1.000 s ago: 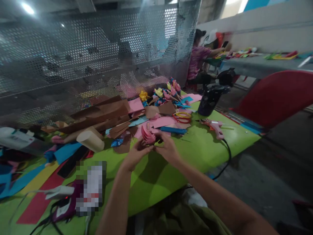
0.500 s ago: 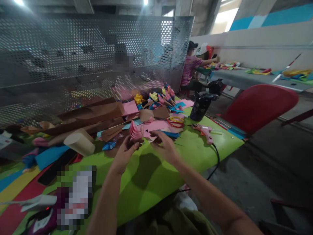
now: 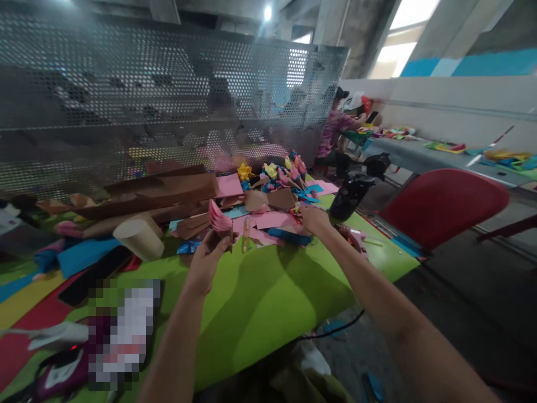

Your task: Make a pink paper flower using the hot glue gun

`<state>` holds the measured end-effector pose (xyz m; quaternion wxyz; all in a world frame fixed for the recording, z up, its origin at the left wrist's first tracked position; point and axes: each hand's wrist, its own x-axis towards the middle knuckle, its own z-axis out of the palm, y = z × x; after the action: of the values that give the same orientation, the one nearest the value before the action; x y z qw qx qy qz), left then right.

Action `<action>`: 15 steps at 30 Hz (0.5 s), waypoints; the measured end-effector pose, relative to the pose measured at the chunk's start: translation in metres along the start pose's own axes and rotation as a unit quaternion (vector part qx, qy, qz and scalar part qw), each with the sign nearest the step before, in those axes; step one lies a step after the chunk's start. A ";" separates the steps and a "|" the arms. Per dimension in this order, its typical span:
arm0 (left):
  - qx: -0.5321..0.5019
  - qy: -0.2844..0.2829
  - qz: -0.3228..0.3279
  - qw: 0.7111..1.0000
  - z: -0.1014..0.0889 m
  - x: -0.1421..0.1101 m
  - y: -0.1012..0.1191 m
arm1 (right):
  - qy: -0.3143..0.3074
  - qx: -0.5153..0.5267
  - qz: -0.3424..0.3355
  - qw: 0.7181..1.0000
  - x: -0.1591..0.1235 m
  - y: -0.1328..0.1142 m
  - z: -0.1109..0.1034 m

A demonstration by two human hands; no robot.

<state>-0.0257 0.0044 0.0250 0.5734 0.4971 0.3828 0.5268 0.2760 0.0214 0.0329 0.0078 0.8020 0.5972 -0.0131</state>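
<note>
Seen from the head camera, a left hand held a fan-shaped pink paper piece above the near part of a smooth, lime-green worktop, its grip narrow around the brown base beneath the curled, layered pleats. The right hand was stretched over the far side, just beside a glossy red loop; whether its grip had closed on anything could not be told. Between the hands lay a slim yellowish tool, flat pink sheets and a long blue strip. A cream-colored tube rested to the left, near creased brown paper. Crumpled paper blooms were heaped behind, before a perforated metal panel, with a dark, speckled tumbler at right.
</note>
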 end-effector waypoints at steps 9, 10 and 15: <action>-0.009 0.014 0.013 1.000 0.000 0.000 0.000 | 0.016 -0.009 -0.008 1.000 0.002 0.009 0.005; -0.010 0.014 0.014 1.000 0.000 0.000 0.000 | 0.021 -0.010 -0.014 1.000 0.001 0.010 0.005; -0.011 0.013 0.017 1.000 0.000 0.001 -0.001 | 0.034 -0.023 -0.058 0.997 -0.009 0.006 -0.001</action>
<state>-0.0254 0.0056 0.0245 0.5651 0.4901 0.3757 0.5471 0.2790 0.0116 0.0346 0.0052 0.7656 0.6426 0.0277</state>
